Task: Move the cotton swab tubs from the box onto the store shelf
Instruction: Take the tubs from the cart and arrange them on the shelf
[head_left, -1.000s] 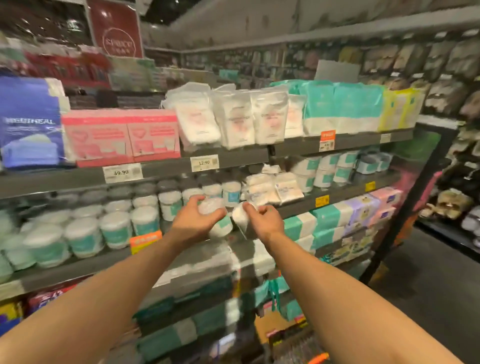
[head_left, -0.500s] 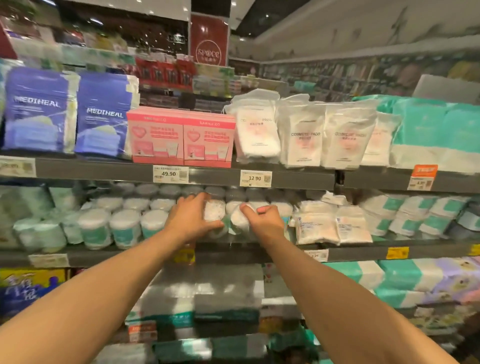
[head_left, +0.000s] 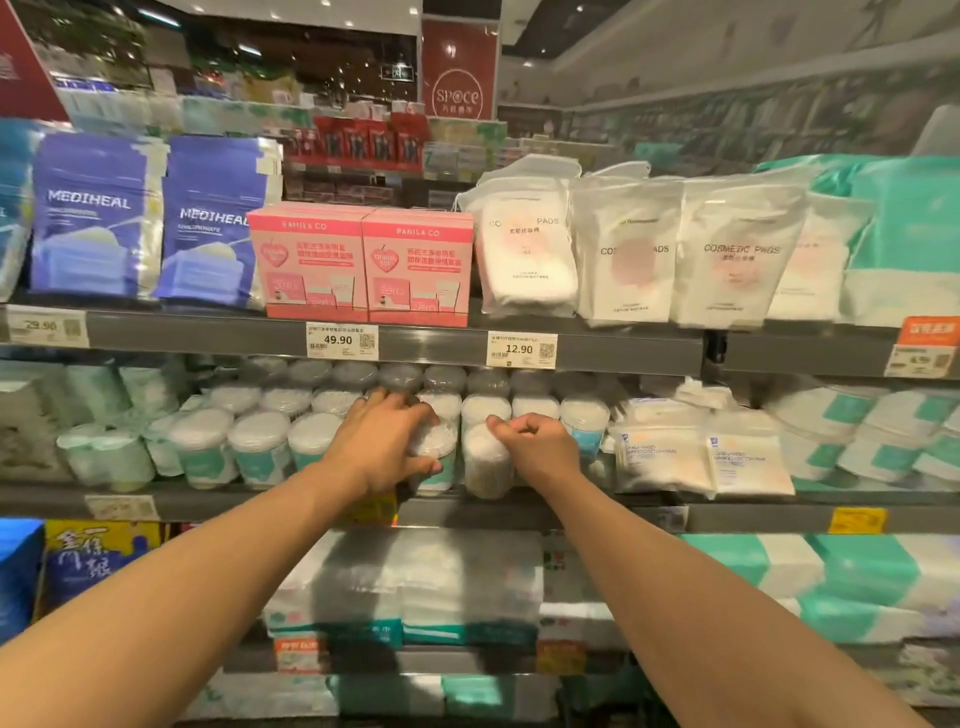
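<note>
Gripping a round teal-banded tub (head_left: 438, 451) with left hand (head_left: 378, 441), pinching the clear swab-packed tub (head_left: 483, 465) alongside with right hand (head_left: 540, 448), on grey shelf (head_left: 234, 502).

Plastic, card and film on a grey metal shelf

The tubs (head_left: 485, 462) are clear, smooth plastic with a faint shine, and the white cotton inside shows as a soft, grainy mass. Most carry a matt teal and white label (head_left: 205, 462) that looks like paper. The shelf (head_left: 208, 338) has a flat grey edge that looks like painted metal, matt and smooth. The price tags (head_left: 341, 341) on it look like white printed paper. Above stand pink boxes (head_left: 363, 265) of matt card, blue pouches (head_left: 88, 218) of glossy film that catch the light, bags (head_left: 628, 249) of frosted, crinkled plastic, and teal packs (head_left: 904, 234) in smooth, shiny wrap.
</note>
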